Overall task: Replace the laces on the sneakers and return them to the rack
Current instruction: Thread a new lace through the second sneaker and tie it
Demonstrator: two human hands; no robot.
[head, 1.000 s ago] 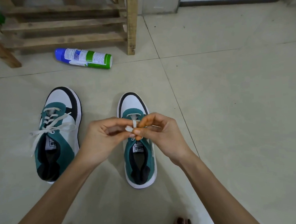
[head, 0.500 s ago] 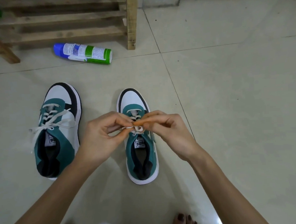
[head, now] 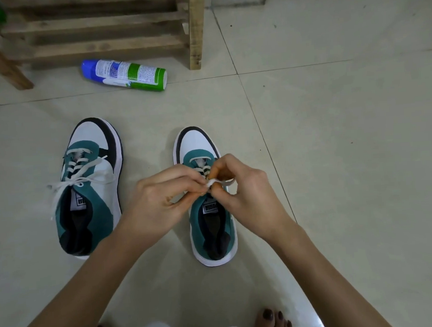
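White lace (head: 212, 183) pinched by both hands' fingers (head: 198, 187) over right sneaker (head: 214, 229).

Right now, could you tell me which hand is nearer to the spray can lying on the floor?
Left. The left hand is below the spray can, slightly to its right; the right hand sits farther right, over the sneaker.

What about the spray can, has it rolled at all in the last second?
No. The spray can lies on its side at the same offset from the rack's front leg as before. Only the camera view shifted.
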